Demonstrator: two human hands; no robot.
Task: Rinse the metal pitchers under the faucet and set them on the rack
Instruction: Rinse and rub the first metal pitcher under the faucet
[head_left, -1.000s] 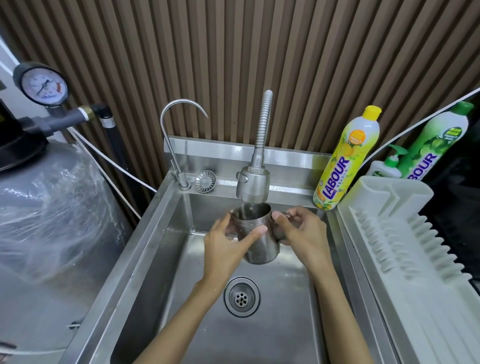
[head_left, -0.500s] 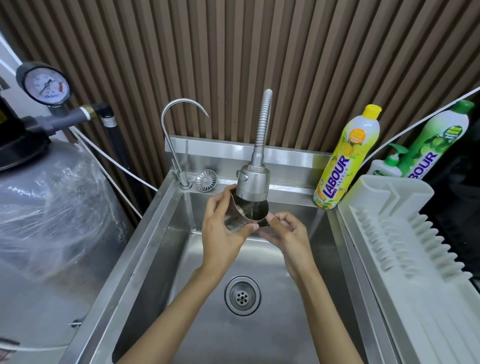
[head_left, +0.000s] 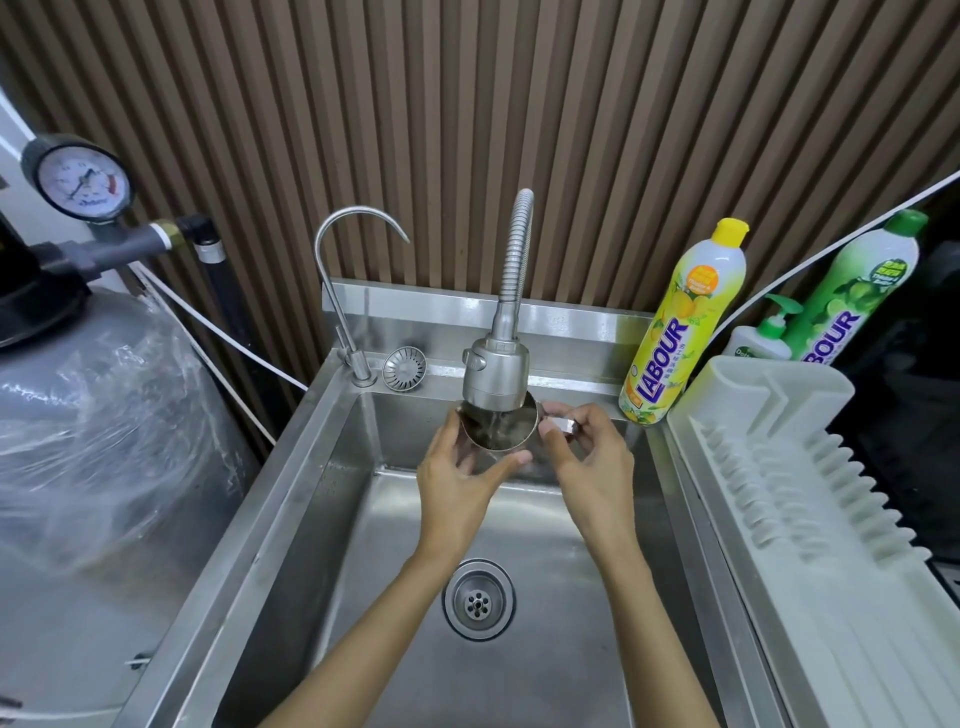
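Under the flexible steel faucet (head_left: 496, 376), left hand (head_left: 457, 483) gripped a shiny steel pitcher (head_left: 501, 428), right hand (head_left: 592, 457) pinched its handle; rinse looked underway, white plastic rack (head_left: 779, 467) not yet reached.

The pitcher (head_left: 498, 431) is under the faucet (head_left: 496, 371), over the sink (head_left: 291, 519). From it, the drain (head_left: 478, 600) lies at six o'clock, the rack (head_left: 831, 519) at three, the tank (head_left: 104, 441) at nine.
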